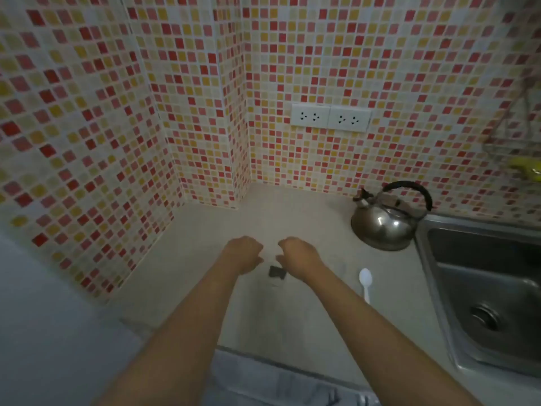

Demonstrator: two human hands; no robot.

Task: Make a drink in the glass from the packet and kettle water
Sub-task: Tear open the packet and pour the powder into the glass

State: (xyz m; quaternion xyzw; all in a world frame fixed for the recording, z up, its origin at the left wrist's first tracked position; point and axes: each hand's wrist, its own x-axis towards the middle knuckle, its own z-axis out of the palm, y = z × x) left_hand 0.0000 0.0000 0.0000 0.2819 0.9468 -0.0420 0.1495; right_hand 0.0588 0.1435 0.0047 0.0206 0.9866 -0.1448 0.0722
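My left hand and my right hand are close together over the pale counter, backs up and fingers curled downward. A small dark packet shows just below the gap between them, and both sets of fingertips seem to pinch it. The fingertips themselves are hidden. Beneath the packet I make out only the faint outline of a clear glass. The steel kettle with a black handle stands at the back right, apart from both hands. A white plastic spoon lies to the right of my right forearm.
A steel sink fills the right side, its rim just beyond the kettle and spoon. Mosaic-tiled walls close off the back and left, with a jutting corner. Two wall sockets sit above the counter. A wire rack with something yellow hangs at far right.
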